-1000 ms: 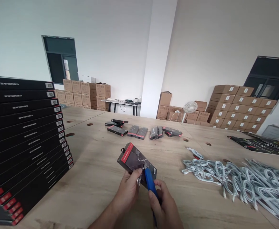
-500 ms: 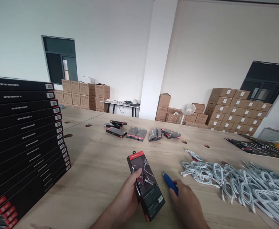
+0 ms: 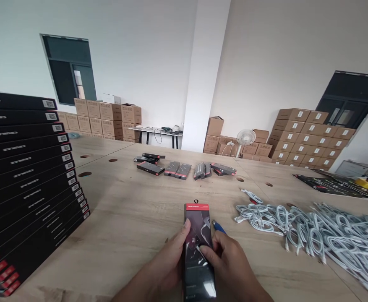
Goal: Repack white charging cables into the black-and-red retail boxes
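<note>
1. Fingers of the left hand (image 3: 169,262) hold a slim black box (image 3: 199,272) by its left side, with the thumb on the edge of the front.
2. On the right hand (image 3: 234,262), the fingers are curled and the thumb touches the box's front; whether they grip anything cannot be told.
3. The box is between the hands, red-banded end pointing away, its near end reaching the bottom of the view. A small black loop (image 3: 196,201) sticks out beyond the red band.
4. A blue tool (image 3: 219,227) shows just beyond the right hand, which hides the rest of it.
5. Farther out on the bench (image 3: 123,235) lie several small dark boxes (image 3: 183,171) in loose groups.
6. To the left rises a tall stack of black boxes (image 3: 23,184); to the right spreads a heap of pale coiled cables (image 3: 316,239).
7. Brown cartons (image 3: 300,138) and a white fan (image 3: 246,137) stand beyond the bench.
</note>
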Tool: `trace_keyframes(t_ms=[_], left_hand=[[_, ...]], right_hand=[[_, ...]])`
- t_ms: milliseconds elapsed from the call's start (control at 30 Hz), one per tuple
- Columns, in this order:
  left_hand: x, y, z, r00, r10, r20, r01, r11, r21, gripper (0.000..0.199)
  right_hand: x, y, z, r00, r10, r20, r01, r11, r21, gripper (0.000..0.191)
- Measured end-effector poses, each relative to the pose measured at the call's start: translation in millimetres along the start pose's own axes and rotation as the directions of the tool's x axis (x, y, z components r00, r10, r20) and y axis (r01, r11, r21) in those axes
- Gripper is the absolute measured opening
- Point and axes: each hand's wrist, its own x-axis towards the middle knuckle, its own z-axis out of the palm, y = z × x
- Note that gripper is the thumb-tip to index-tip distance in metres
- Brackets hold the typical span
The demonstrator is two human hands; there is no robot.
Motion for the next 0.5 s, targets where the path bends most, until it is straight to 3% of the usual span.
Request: trace_keyframes(t_ms=[167, 300, 400, 500], left_hand=[[-7.5, 4.8, -3.1, 0.957, 0.086, 0.279, -0.126, 0.984, 0.130, 0.043], [-11.6, 4.2, -3.7, 0.971, -0.051, 0.235, -0.007, 0.970, 0.241, 0.031], [-18.6, 4.0, -3.3, 0.961, -0.187, 0.202, 0.125, 0.951, 0.284, 0.029], [-29.6, 9.5, 0.0, 0.928, -0.256, 0.271, 0.171, 0.938, 0.303, 0.034]], right_hand=[[0.1, 3.1, -3.9, 0.992, -0.112, -0.053, 0.114, 0.992, 0.053, 0.046], [5.2, 13.4, -19.7, 0.970, -0.049, -0.236, 0.054, 0.998, 0.017, 0.051], [10.1, 26.2, -39.5, 0.910, 0.058, -0.411, -0.075, 0.997, -0.024, 0.053], [14.2, 37.0, -54.6, 0.849, 0.186, -0.495, -0.198, 0.980, 0.029, 0.054]])
